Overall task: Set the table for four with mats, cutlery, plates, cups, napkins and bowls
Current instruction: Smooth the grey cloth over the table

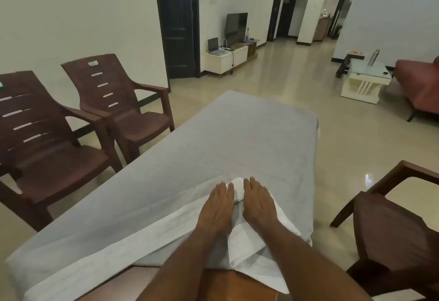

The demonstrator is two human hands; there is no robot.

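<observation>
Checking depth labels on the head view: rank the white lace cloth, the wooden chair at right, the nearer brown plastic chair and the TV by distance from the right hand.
1. White lace cloth: under the right hand, touching.
2. Wooden chair: right of the table.
3. Nearer brown plastic chair: far left, across the table.
4. TV: against the back wall.

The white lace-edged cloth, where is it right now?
In the head view, the white lace-edged cloth lies folded back along the near end of the grey-covered table, under both flat hands, left hand and right hand.
</observation>
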